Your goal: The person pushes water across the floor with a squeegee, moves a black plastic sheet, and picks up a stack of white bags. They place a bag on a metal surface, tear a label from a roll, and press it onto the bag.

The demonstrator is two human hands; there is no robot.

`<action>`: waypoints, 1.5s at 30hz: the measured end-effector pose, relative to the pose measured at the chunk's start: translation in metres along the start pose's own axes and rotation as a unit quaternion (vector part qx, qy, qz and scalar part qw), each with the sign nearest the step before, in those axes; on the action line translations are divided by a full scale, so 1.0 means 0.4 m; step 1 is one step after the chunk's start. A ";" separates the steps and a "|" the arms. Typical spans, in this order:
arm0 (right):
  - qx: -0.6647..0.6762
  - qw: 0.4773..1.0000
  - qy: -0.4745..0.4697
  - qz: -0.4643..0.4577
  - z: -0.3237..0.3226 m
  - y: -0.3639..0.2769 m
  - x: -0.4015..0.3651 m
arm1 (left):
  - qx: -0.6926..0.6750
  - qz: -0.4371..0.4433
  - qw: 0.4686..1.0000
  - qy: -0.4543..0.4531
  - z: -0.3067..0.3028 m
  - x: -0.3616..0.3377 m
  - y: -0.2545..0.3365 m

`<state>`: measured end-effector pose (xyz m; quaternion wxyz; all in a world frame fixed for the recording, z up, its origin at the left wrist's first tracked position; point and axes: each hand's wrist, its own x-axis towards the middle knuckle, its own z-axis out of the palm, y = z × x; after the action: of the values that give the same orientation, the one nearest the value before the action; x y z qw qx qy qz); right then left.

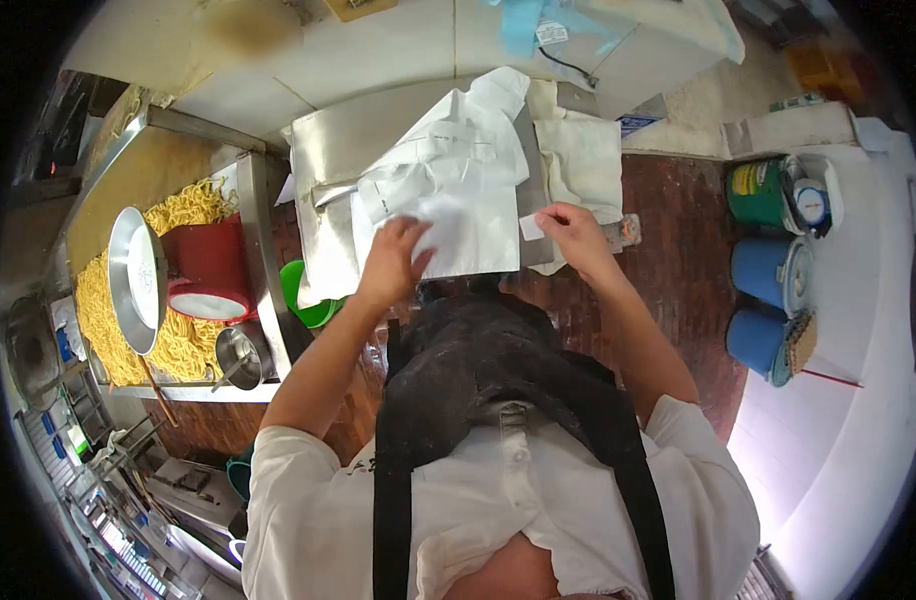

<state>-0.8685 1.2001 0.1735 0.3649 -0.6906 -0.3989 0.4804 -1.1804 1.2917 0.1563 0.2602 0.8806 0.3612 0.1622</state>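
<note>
Kitchen, red-brown floor (pixel 678 260), view straight down over the person's black apron (pixel 498 370).

Steel table (pixel 328 150) directly ahead. White sheets (pixel 458 170) lie in a loose, crumpled pile on it, reaching from the far edge to the near edge. Folded cloth (pixel 583 160) just beside the pile, on its right.

Hands are apart, both at the near edge of the table.
- Left hand (pixel 393 255): fingers bent down onto the lower part of the sheets, touching them. Area past the fingertips is blurred; cannot tell whether it grips.
- Right hand (pixel 575 232): thumb and forefinger pinched on a small white slip (pixel 530 228), held at the right edge of the sheets.

Left of the table: steel tray (pixel 263 260) filled with yellow noodles (pixel 193 205). A red tub (pixel 213 260) and a round steel pan (pixel 138 275) sit on the noodles, the pan tilted. Small steel cup (pixel 238 355) at the tray's near corner. Green bowl (pixel 303 295) between tray and table, lower down.

Right side, well apart from the hands: green tin (pixel 756 193), dial scale (pixel 810 203), two blue tubs (pixel 768 270) in a row along a white counter.
</note>
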 end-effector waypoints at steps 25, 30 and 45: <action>-0.366 0.835 0.126 -0.390 0.410 0.059 0.153 | -0.497 -0.395 0.772 -0.045 0.127 0.127 -0.149; -0.361 0.843 0.110 -0.383 0.418 0.063 0.150 | -0.419 -0.375 0.826 -0.019 0.137 0.137 -0.151; -0.371 0.855 0.081 -0.352 0.365 0.068 0.119 | -0.333 -0.364 0.865 0.092 0.150 0.131 -0.101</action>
<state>-0.9918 1.2492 0.0921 0.2570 -0.6251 -0.7328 0.0784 -1.1382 1.3332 0.0894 0.5440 0.5283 0.6033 0.2472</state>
